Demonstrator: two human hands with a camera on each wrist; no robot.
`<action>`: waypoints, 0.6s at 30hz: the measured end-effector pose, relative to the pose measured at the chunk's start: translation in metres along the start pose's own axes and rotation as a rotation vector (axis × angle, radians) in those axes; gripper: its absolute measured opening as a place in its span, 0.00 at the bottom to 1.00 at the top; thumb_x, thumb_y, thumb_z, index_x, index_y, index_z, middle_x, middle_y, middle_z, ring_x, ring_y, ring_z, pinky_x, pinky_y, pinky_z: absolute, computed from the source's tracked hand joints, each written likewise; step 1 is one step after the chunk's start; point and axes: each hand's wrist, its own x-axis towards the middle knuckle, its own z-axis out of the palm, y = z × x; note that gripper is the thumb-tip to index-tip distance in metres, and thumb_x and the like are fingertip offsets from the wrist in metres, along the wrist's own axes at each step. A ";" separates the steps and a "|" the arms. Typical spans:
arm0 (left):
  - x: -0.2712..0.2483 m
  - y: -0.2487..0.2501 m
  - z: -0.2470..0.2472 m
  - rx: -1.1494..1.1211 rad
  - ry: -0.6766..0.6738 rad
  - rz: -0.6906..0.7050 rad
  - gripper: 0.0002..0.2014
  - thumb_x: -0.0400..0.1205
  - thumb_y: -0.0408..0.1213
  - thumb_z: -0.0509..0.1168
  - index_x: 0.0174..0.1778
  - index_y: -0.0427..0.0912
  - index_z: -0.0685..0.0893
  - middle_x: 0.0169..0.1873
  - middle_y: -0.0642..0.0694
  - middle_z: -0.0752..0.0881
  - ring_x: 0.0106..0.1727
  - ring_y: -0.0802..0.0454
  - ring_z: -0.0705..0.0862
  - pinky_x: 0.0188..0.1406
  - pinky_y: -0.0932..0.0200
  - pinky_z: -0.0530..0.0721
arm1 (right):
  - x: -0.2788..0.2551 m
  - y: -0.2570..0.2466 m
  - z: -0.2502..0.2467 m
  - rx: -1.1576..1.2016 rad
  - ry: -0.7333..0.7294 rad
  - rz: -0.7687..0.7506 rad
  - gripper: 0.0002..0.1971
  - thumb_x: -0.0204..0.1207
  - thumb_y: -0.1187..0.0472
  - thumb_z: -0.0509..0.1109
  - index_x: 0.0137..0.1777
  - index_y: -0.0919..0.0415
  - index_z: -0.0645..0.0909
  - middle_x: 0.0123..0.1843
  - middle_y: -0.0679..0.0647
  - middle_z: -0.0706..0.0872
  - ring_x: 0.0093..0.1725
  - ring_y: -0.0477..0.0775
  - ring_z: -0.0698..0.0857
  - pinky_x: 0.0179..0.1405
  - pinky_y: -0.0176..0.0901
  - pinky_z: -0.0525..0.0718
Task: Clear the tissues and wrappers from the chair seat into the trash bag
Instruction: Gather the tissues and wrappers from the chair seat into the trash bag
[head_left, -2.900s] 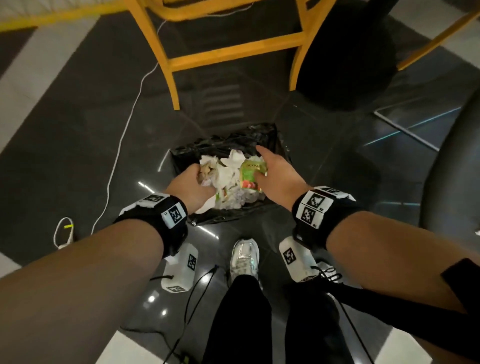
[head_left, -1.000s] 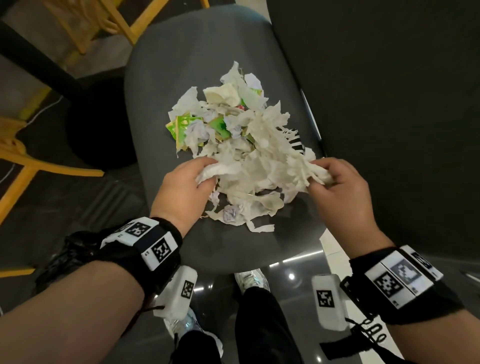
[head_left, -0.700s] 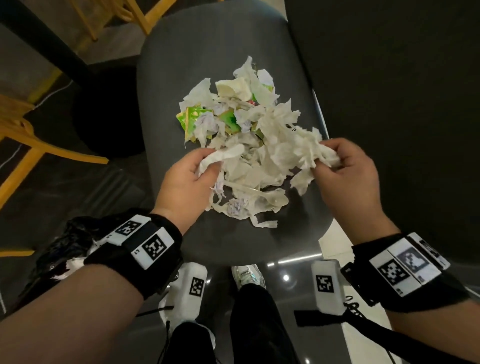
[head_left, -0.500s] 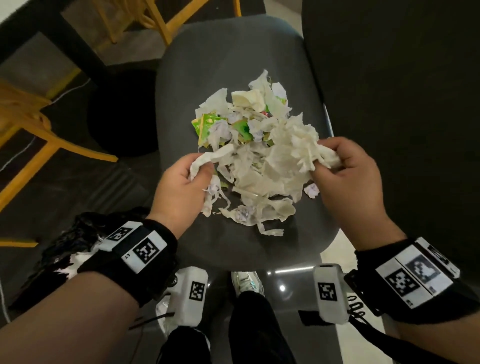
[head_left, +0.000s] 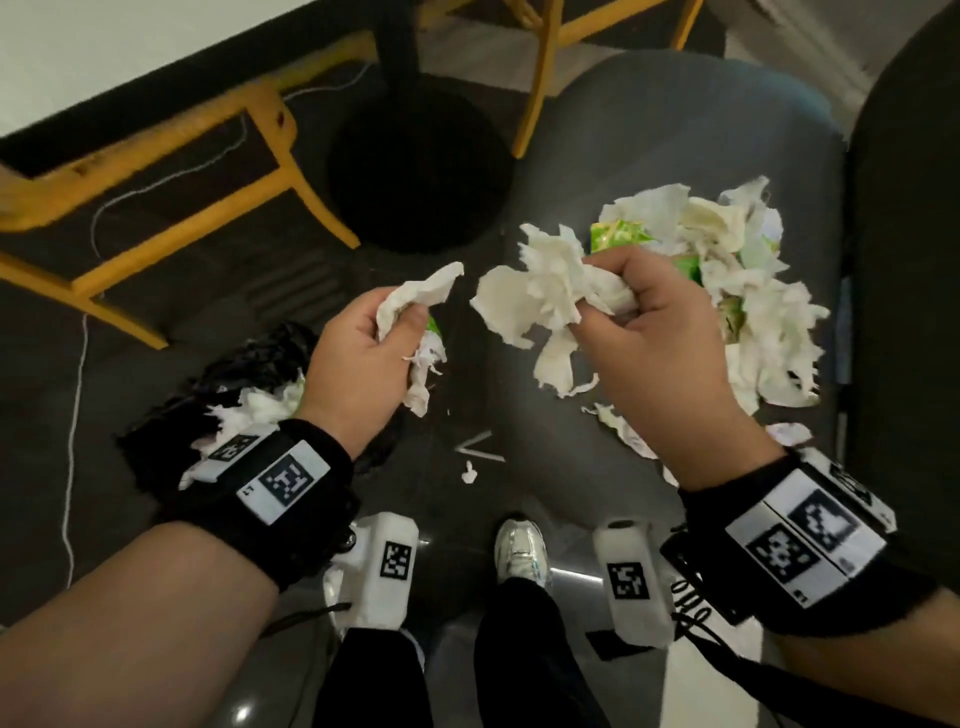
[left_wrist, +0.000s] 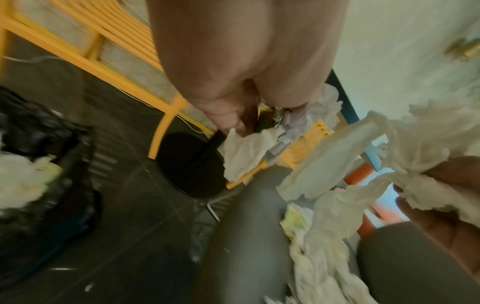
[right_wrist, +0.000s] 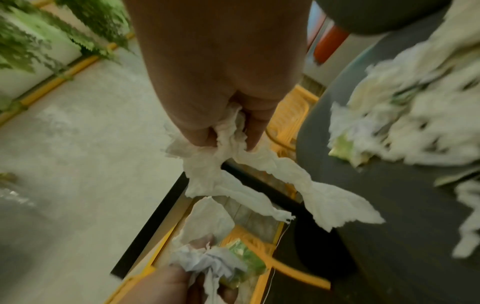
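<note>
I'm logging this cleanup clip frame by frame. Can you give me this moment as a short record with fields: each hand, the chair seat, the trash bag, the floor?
left hand: grips a wad of tissue with a bit of green wrapper
right hand: grips a bunch of torn tissue
chair seat: pile of tissues and wrappers remains
trash bag: on the floor at left, holds tissues
floor: small scrap between bag and chair

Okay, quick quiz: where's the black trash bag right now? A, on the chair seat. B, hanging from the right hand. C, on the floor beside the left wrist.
C: the trash bag lies on the dark floor by the left hand, with white tissue already inside.
</note>
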 end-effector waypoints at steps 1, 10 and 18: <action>0.000 -0.006 -0.017 -0.008 0.024 -0.011 0.07 0.84 0.49 0.66 0.51 0.56 0.88 0.41 0.37 0.89 0.37 0.42 0.85 0.44 0.27 0.87 | 0.002 -0.007 0.020 -0.015 -0.037 -0.025 0.11 0.72 0.64 0.75 0.44 0.43 0.83 0.42 0.47 0.86 0.40 0.47 0.84 0.38 0.41 0.82; 0.001 -0.081 -0.164 -0.128 0.230 -0.144 0.07 0.86 0.47 0.65 0.54 0.56 0.89 0.49 0.45 0.93 0.51 0.41 0.91 0.54 0.35 0.89 | 0.003 -0.052 0.201 -0.049 -0.393 -0.098 0.09 0.74 0.62 0.72 0.46 0.45 0.81 0.44 0.45 0.84 0.39 0.40 0.81 0.35 0.25 0.74; -0.003 -0.190 -0.260 -0.052 0.361 -0.329 0.05 0.84 0.49 0.67 0.48 0.58 0.88 0.40 0.54 0.92 0.37 0.51 0.89 0.48 0.46 0.89 | -0.020 -0.022 0.350 -0.144 -0.664 -0.008 0.08 0.75 0.62 0.69 0.46 0.45 0.82 0.49 0.49 0.84 0.41 0.42 0.83 0.35 0.30 0.76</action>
